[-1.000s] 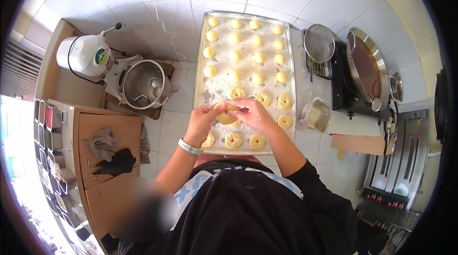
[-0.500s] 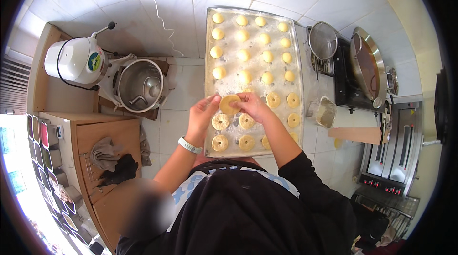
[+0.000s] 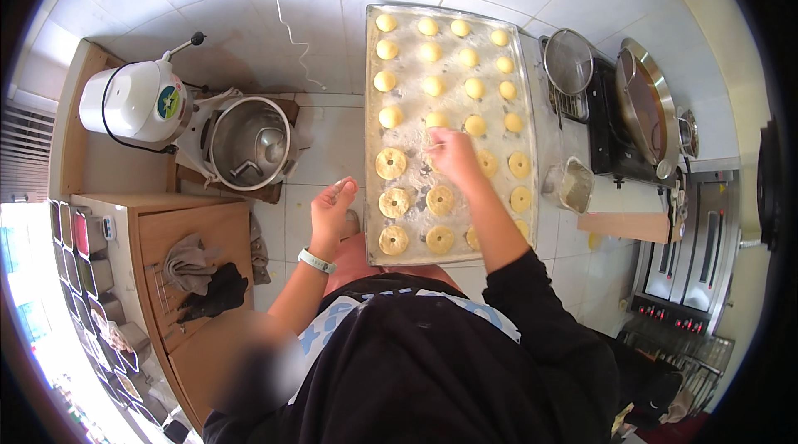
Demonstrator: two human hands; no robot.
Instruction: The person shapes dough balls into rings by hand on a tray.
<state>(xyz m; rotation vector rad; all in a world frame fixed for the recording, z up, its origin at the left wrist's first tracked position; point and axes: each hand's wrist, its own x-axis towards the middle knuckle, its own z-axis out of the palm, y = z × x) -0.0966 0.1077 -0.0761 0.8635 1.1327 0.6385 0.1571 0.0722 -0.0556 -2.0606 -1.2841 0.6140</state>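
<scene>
My right hand point(image 3: 454, 153) is over the middle of a large floured baking tray point(image 3: 453, 257), its fingers drawn together. Its fingertips are at the near side of a round yellow dough ball point(image 3: 435, 120); whatever they may hold is hidden. Under this hand a piece of dough is mostly covered. Off the tray's left edge, my left hand point(image 3: 333, 201) hovers with thumb and fingers pressed together and nothing visible in them. A flat dough ring point(image 3: 391, 163) with a small hole lies on the tray between the two hands. Several similar rings point(image 3: 440, 200) fill the near rows; dough balls point(image 3: 431, 86) fill the far rows.
Left of the tray stands a white mixer point(image 3: 137, 103) with a metal bowl point(image 3: 249, 145). To the right are a strainer point(image 3: 569, 61), a wide pan of brown liquid point(image 3: 645, 107) on a black stove point(image 3: 605, 132), and a rectangular container point(image 3: 575, 186). A wooden cabinet point(image 3: 195, 224) is at left.
The dough ring that both hands held now lies on the tray. My left hand has moved left and down, off the tray; my right hand has moved right and farther up the tray.
</scene>
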